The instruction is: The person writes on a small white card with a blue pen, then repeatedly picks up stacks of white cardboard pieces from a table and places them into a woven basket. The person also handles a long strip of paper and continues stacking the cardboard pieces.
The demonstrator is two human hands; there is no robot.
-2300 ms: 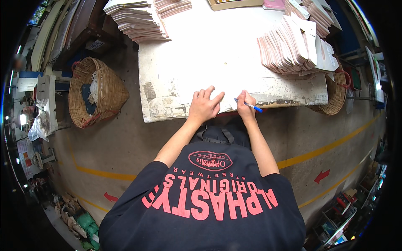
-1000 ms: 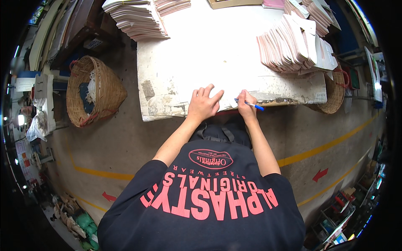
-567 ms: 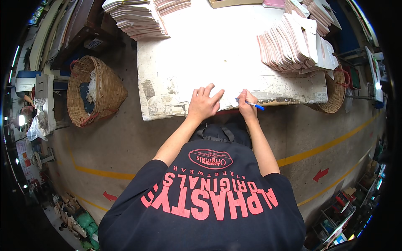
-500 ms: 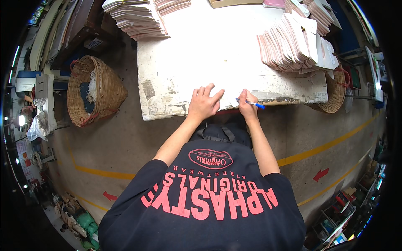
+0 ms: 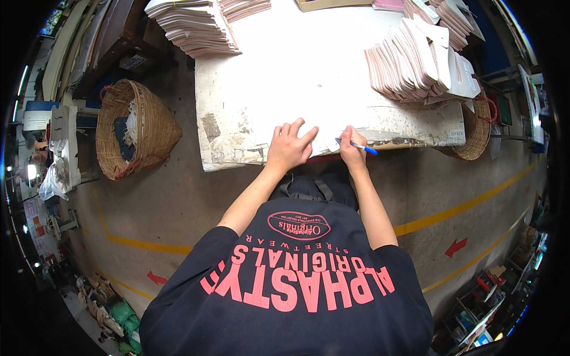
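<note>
My right hand (image 5: 354, 149) grips a blue-and-white pen (image 5: 369, 150) at the near edge of the worktable (image 5: 228, 139). The pen slants, its tip pointing left and its blue end sticking out to the right. Flat on the table lies my left hand (image 5: 289, 145), fingers spread, a little left of the pen. Under and between the hands there seems to be a white sheet, but the glare washes out its outline.
Stacks of pinkish-white folded pieces stand at the table's far left (image 5: 193, 29) and right (image 5: 409, 62). A shallow box (image 5: 332, 5) sits at the far edge. Wicker baskets flank the table at left (image 5: 157, 127) and right (image 5: 477, 133). Yellow lines (image 5: 454, 210) cross the floor.
My right hand and the pen have shifted very slightly to the right. My left hand stays in the same place.
</note>
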